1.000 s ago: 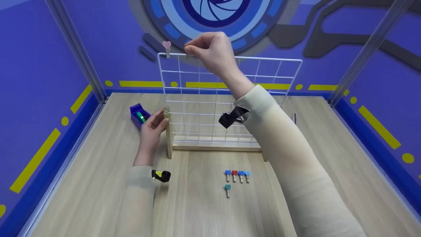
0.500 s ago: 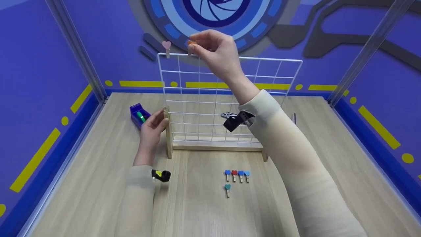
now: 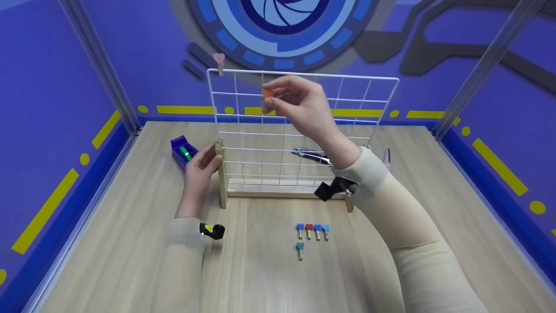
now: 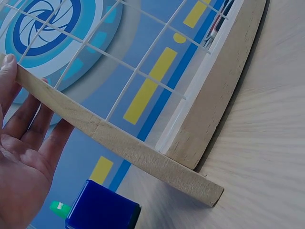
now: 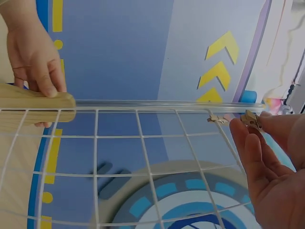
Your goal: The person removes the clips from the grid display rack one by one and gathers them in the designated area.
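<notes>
My right hand pinches a small clothespin with an orange heart between thumb and fingers. It is in front of the white wire grid, below the top bar. In the right wrist view the wooden back of this clothespin shows at my fingertips. A clothespin with a pink heart is clipped upright to the top bar near the left corner. My left hand holds the left wooden post of the grid's stand, thumb in front and fingers behind, as the left wrist view shows.
Several heart clothespins, blue, red and light blue, lie in a row on the table, with a teal one below. A dark blue box holding a green item stands left. A shiny dark object lies behind the grid.
My right hand has come away from the top bar, moving down and to the right with the orange heart clothespin still pinched. The left hand stays on the post.
</notes>
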Demonstrator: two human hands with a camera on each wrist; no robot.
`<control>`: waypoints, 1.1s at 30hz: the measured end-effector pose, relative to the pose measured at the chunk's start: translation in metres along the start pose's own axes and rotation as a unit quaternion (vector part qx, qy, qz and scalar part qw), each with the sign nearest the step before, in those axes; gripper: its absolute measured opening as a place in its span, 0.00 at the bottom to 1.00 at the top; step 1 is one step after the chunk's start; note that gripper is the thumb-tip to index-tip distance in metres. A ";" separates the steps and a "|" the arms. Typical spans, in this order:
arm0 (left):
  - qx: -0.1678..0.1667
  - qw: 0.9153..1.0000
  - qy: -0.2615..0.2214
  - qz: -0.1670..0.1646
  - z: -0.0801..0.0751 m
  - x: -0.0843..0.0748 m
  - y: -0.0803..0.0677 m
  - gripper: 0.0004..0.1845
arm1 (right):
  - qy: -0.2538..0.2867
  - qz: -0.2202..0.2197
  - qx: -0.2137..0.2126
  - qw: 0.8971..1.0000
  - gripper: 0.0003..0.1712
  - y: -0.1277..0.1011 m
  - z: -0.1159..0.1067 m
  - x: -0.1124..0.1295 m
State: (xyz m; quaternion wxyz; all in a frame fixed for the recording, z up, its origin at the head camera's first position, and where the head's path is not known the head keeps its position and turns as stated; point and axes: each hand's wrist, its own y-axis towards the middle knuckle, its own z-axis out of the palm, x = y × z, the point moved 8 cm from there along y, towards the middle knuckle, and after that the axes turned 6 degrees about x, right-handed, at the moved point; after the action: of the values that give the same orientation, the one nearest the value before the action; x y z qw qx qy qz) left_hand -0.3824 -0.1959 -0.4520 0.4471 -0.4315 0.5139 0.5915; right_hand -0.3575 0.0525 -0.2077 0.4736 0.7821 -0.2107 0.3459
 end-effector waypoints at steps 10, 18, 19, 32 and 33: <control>0.007 1.000 0.015 -0.005 0.001 0.000 0.002 0.25 | 0.003 0.017 0.026 1.000 0.13 -0.045 -0.008 -0.017; 0.012 0.999 0.033 -0.003 0.000 -0.001 0.001 0.26 | 0.004 0.083 0.031 0.996 0.14 -0.089 -0.017 -0.044; 0.011 0.999 0.035 -0.003 0.000 -0.001 0.001 0.26 | 0.003 0.095 0.030 0.995 0.14 -0.095 -0.017 -0.048; 0.009 0.999 0.043 -0.012 0.000 0.000 -0.002 0.26 | -0.002 0.206 0.047 0.977 0.17 -0.177 -0.019 -0.096; 0.008 0.999 0.043 -0.012 0.000 0.000 -0.002 0.26 | -0.002 0.212 0.050 0.976 0.16 -0.183 -0.019 -0.098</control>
State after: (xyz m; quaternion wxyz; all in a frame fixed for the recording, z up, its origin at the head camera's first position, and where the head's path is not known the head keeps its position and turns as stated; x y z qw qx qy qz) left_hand -0.3805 -0.1962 -0.4520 0.4353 -0.4587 0.5321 0.5630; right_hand -0.3095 0.1540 -0.3831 0.3495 0.7429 -0.3551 0.4471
